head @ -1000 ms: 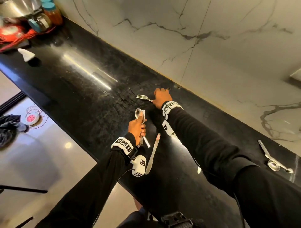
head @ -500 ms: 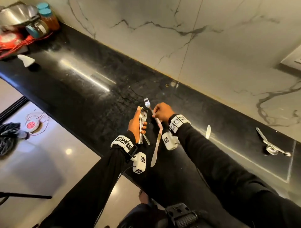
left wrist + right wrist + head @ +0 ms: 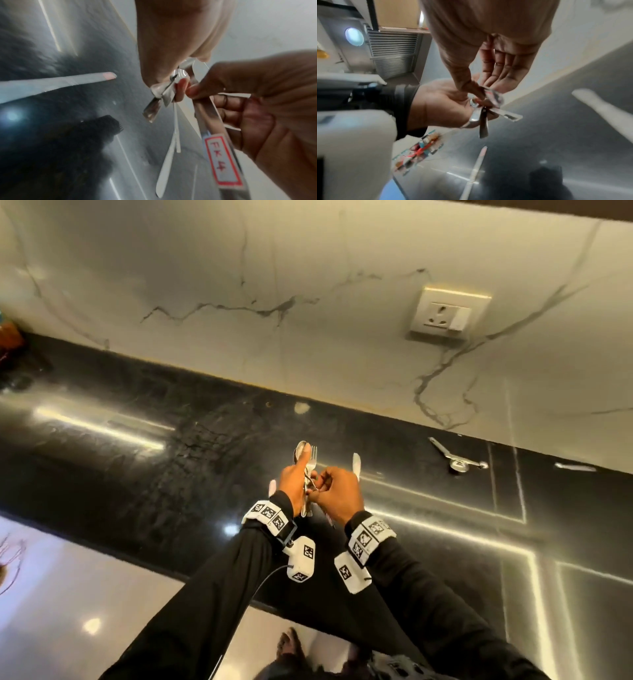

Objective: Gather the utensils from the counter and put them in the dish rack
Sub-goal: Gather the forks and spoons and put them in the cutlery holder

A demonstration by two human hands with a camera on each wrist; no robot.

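Observation:
My left hand [image 3: 295, 478] grips a bundle of steel utensils [image 3: 307, 474] upright above the black counter [image 3: 171, 460]; a spoon bowl [image 3: 301, 449] and fork tines [image 3: 313, 455] stick up past the fingers. Pressed against it, my right hand [image 3: 337, 491] pinches the handle of a labelled fork [image 3: 221, 159] between thumb and forefinger at the bundle. In the right wrist view the crossed handles [image 3: 481, 117] hang below both hands. A table knife [image 3: 51, 83] lies flat on the counter beside my left hand, and shows below the hands as the knife [image 3: 476, 173]. No dish rack is in view.
A metal hand tool [image 3: 455, 457] lies on the counter to the right near the marble wall, with a silver piece [image 3: 575, 467] further right. A pale streak [image 3: 356, 465] beyond my right hand may be glare or a utensil. A wall socket [image 3: 445, 313] sits above. The counter's front edge runs below my wrists.
My right hand lifted a fork from near the wall and brought it to the bundle in my left hand. The view has swung right along the counter.

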